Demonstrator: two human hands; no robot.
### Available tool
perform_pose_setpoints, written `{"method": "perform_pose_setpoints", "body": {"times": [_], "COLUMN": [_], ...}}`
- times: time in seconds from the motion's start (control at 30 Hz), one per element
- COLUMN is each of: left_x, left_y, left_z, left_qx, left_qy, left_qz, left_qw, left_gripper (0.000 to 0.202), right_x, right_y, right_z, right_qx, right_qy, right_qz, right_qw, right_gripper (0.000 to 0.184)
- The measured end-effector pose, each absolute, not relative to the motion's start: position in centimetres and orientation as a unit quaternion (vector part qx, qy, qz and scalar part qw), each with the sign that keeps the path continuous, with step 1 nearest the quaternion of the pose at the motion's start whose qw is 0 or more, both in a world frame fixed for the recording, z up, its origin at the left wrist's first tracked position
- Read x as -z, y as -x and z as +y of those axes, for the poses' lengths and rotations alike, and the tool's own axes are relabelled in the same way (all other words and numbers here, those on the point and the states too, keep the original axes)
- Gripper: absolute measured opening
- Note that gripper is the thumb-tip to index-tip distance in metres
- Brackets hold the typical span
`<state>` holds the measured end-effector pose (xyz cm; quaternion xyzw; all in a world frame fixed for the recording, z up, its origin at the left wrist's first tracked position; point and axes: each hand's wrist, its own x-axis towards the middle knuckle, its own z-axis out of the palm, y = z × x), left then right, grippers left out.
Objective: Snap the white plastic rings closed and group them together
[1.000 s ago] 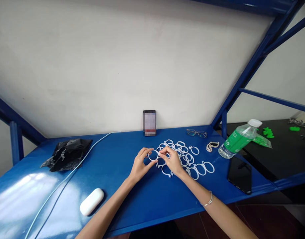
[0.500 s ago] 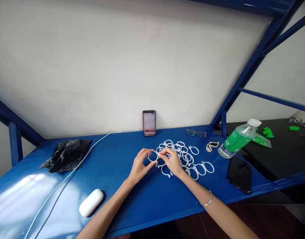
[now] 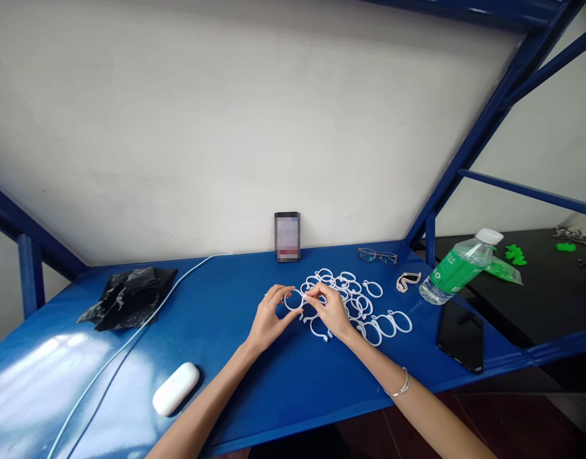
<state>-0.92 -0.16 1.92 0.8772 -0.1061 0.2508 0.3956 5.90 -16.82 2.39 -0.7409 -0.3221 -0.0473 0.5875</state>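
Note:
Between my two hands is a white plastic curtain ring (image 3: 286,302), held above the blue tabletop (image 3: 268,408). My left hand (image 3: 268,319) grips its left side, thumb below and fingers above. At the ring's right side, my right hand (image 3: 331,312) pinches with thumb and forefinger; the fingertips hide the small part there. Loose white rings (image 3: 373,289), several of them with small eyelets, lie in a spread pile just behind and to the right of my right hand. One ring (image 3: 316,333) near my right wrist looks open, with its ends apart.
A phone (image 3: 287,237) leans against the wall. Glasses (image 3: 377,256), a pale strap-like item (image 3: 408,280), a water bottle (image 3: 460,266) and a black phone (image 3: 461,335) are at right. At left are a black plastic bag (image 3: 130,296), a cable (image 3: 144,325) and a white case (image 3: 176,389).

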Motion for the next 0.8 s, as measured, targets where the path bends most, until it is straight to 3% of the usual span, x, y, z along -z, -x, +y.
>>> {"method": "perform_pose_setpoints", "body": {"times": [0.2,0.37,0.53,0.8], "left_x": [-1.5,-0.8,-0.2,-0.2], "left_y": [0.5,0.0,-0.3,-0.2], "left_z": [0.1,1.0,2.1,2.0], "left_qx": [-0.252,-0.282,-0.27,-0.22], "left_qy": [-0.891,-0.904,-0.924,-0.948], "left_qz": [-0.08,-0.005,0.076,0.109], "left_qw": [0.37,0.322,0.261,0.204], "left_gripper": [0.036,0.035,0.033,0.031], "right_x": [-2.9,-3.4,-3.9,-3.8], "right_y": [-5.8,-5.7,-5.4,-5.4], "right_z": [-16.9,-17.1,-17.6,-17.9], "right_qx": [0.06,0.071,0.038,0.005], "right_qy": [0.762,0.783,0.805,0.829], "right_qz": [-0.343,-0.383,-0.468,-0.506], "right_qw": [0.546,0.485,0.363,0.238], "right_gripper": [0.009,0.03,0.048,0.028]}}
